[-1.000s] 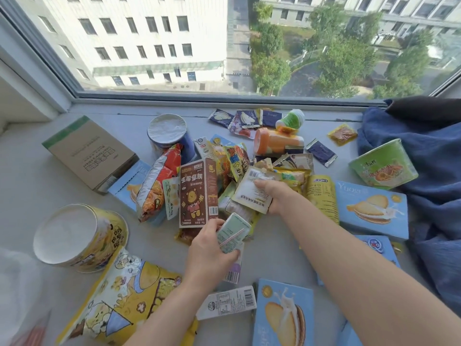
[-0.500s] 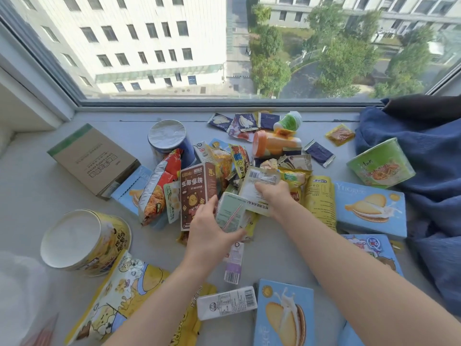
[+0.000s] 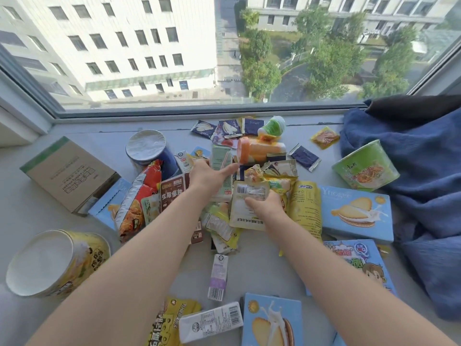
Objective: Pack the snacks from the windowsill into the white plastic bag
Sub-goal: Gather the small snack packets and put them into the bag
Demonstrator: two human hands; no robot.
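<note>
Snacks lie in a heap on the grey windowsill [image 3: 262, 265]. My left hand [image 3: 208, 177] reaches into the middle of the heap and grips a pale green packet [image 3: 220, 157], which stands upright above my thumb. My right hand [image 3: 265, 207] holds a beige pouch with a barcode [image 3: 249, 208] just right of it, next to a yellow bag [image 3: 308, 206]. Around them lie a brown snack box [image 3: 172, 193], a red-orange chip bag [image 3: 139, 203] and an orange bottle [image 3: 259, 152]. The white plastic bag is not in view.
A cardboard box [image 3: 67, 171] and a yellow tub [image 3: 55, 263] sit at the left, a foil-lidded blue can [image 3: 147, 151] behind the heap. Blue biscuit boxes [image 3: 356, 213] and a green noodle bowl [image 3: 364, 166] lie right, against a blue blanket [image 3: 424, 196]. The window glass bounds the back.
My left hand has carried the pale green packet from the near side of the heap up and away into its middle. My right hand has kept hold of the beige pouch.
</note>
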